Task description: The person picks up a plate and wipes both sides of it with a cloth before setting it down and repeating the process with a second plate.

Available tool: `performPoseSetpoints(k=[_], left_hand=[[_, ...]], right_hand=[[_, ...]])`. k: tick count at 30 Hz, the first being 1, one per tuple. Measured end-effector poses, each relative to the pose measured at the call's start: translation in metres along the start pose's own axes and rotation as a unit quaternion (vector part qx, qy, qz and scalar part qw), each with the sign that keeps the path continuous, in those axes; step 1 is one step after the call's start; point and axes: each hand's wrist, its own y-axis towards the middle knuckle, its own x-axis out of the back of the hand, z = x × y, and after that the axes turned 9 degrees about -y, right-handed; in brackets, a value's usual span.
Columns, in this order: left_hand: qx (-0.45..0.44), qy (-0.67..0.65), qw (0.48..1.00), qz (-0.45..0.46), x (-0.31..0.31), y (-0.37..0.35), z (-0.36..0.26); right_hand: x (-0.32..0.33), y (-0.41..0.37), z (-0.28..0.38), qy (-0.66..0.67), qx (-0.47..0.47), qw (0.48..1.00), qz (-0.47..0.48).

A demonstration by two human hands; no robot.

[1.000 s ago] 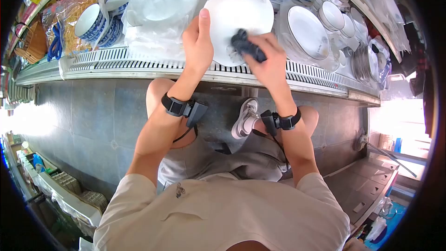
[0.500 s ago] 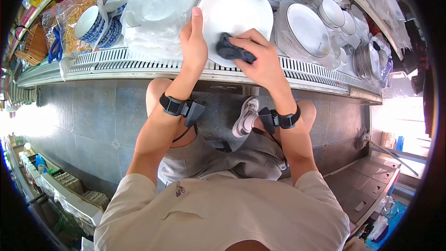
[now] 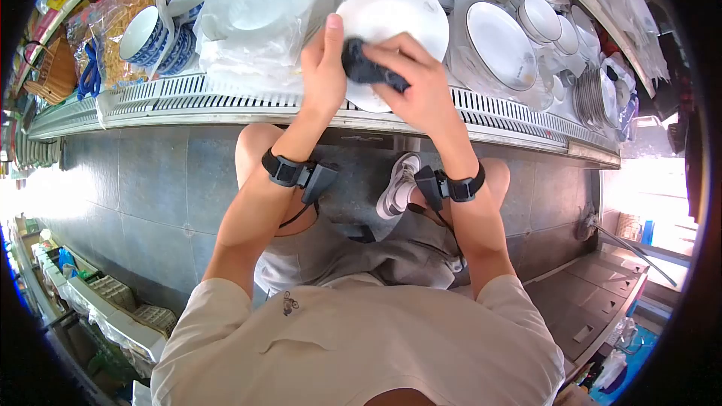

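A round white plate (image 3: pixel 402 11) is held up at the front of the shelf, tilted towards me. My left hand (image 3: pixel 325 71) grips its left edge, thumb up along the rim and the other fingers hidden behind. In my right hand (image 3: pixel 421 83) is a dark, bunched cloth (image 3: pixel 365 68), pressed on the plate's face left of its middle. The cloth and the right fingers are slightly blurred. Left of the plate stands a plastic-wrapped stack of white plates (image 3: pixel 263 0); to its right is an oval white dish (image 3: pixel 502 45).
Blue-patterned bowls (image 3: pixel 143 37) and a wicker basket (image 3: pixel 54 71) sit on the left of the shelf. White bowls (image 3: pixel 540 19) and a row of upright plates (image 3: pixel 598 98) are on the right. A slotted metal edge (image 3: pixel 248 101) runs along the shelf's front.
The plate and my left hand have shifted slightly right and down. My right hand has moved the cloth up and a little left across the plate.
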Motion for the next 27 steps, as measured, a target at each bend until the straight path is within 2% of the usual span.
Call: performPoseSetpoints(k=[1, 4, 7, 9, 11, 13, 17, 19, 21, 23, 26, 27], left_hand=[[-0.001, 0.000, 1.000, 0.000, 0.001, 0.002, 0.000], [-0.029, -0.034, 0.999, -0.026, 0.001, 0.005, -0.005], [-0.026, 0.022, 0.999, 0.008, 0.008, 0.005, -0.005], [-0.034, 0.026, 0.999, 0.014, 0.006, 0.002, -0.006], [-0.045, 0.034, 0.998, 0.022, 0.004, 0.002, -0.006], [-0.066, 0.030, 0.997, 0.008, 0.003, 0.002, -0.002], [-0.005, 0.103, 0.994, 0.033, 0.010, 0.001, 0.001], [-0.055, -0.019, 0.998, -0.031, -0.001, -0.002, -0.004], [-0.040, -0.030, 0.998, -0.046, -0.002, -0.001, -0.004], [-0.067, -0.001, 0.997, -0.024, 0.001, 0.000, -0.006], [-0.043, 0.037, 0.998, -0.008, 0.007, 0.000, -0.005], [-0.041, 0.036, 0.998, -0.008, 0.006, -0.001, -0.005]], right_hand=[[0.001, -0.005, -0.003, 0.002, -0.004, 0.999, 0.034], [0.012, -0.018, -0.016, 0.016, -0.036, 0.998, 0.042], [0.022, -0.020, -0.027, -0.063, -0.088, 0.994, -0.003], [0.015, -0.018, -0.034, -0.127, -0.123, 0.976, -0.124], [0.004, -0.017, -0.032, -0.145, -0.104, 0.973, -0.145], [-0.011, -0.013, -0.017, -0.092, -0.073, 0.977, -0.178], [-0.021, -0.010, 0.010, 0.013, -0.013, 0.997, -0.069], [-0.018, -0.013, 0.012, 0.018, -0.027, 0.997, -0.073], [-0.004, -0.016, 0.004, 0.031, -0.071, 0.997, -0.005], [0.009, -0.019, -0.005, 0.017, -0.074, 0.997, 0.000], [0.013, -0.022, -0.026, -0.108, -0.116, 0.983, -0.088], [0.009, -0.024, -0.025, -0.109, -0.117, 0.983, -0.087]])
